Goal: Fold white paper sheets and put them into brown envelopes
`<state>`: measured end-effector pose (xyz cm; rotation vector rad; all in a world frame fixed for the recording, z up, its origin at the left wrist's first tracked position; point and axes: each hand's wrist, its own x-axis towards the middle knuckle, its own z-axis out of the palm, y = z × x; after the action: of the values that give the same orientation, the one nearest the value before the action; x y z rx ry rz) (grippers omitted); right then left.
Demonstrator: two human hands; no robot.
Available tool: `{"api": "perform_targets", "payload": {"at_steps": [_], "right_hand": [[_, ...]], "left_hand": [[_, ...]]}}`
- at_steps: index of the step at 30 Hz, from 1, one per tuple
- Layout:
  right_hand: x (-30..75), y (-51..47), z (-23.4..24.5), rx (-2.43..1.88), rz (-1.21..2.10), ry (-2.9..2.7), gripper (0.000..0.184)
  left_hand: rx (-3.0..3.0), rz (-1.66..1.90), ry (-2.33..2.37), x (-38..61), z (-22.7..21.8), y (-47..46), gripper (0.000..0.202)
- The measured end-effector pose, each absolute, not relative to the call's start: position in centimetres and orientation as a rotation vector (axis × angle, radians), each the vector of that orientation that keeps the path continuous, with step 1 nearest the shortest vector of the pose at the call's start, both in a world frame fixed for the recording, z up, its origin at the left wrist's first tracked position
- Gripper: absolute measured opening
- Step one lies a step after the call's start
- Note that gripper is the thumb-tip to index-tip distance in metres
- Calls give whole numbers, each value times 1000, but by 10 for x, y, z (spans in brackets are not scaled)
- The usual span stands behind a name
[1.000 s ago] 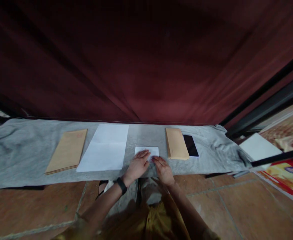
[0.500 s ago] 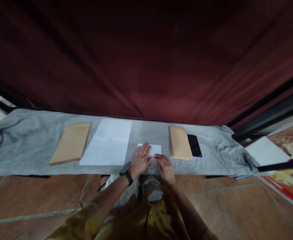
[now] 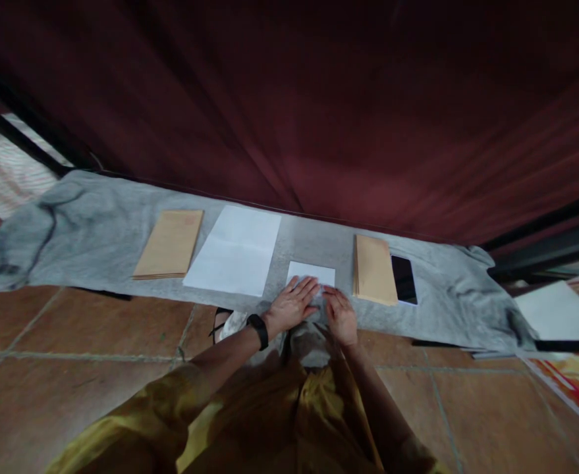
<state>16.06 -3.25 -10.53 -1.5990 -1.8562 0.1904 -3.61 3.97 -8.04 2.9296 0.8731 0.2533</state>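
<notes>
A small folded white paper (image 3: 313,272) lies on a grey cloth (image 3: 96,230) spread over the floor. My left hand (image 3: 292,304), with a black band on the wrist, lies flat on the paper's near left part, fingers stretched out. My right hand (image 3: 341,315) rests palm down on the paper's near right edge, fingers together and extended. Left of the hands lies a larger white sheet (image 3: 234,251) with fold creases.
A stack of brown envelopes (image 3: 170,245) sits at the left and another brown stack (image 3: 374,268) at the right, beside a black phone (image 3: 404,279). A dark red curtain (image 3: 294,99) hangs behind. White board (image 3: 556,309) and tiled floor (image 3: 72,329) surround.
The camera has tilted and swung, so the whole scene sits skewed. Both hands stay on the small paper, pressing it, with the left hand's fingers spread further over it.
</notes>
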Motion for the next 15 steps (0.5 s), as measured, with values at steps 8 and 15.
{"api": "perform_targets", "payload": {"at_steps": [8, 15], "right_hand": [[155, -29, -88, -1644, 270, -1780, 42], [123, 7, -76, -1783, 170, -1771, 46]], "left_hand": [[2889, 237, 815, -41, -77, 35, 74], [2847, 272, 863, -36, -70, 38, 50]]}}
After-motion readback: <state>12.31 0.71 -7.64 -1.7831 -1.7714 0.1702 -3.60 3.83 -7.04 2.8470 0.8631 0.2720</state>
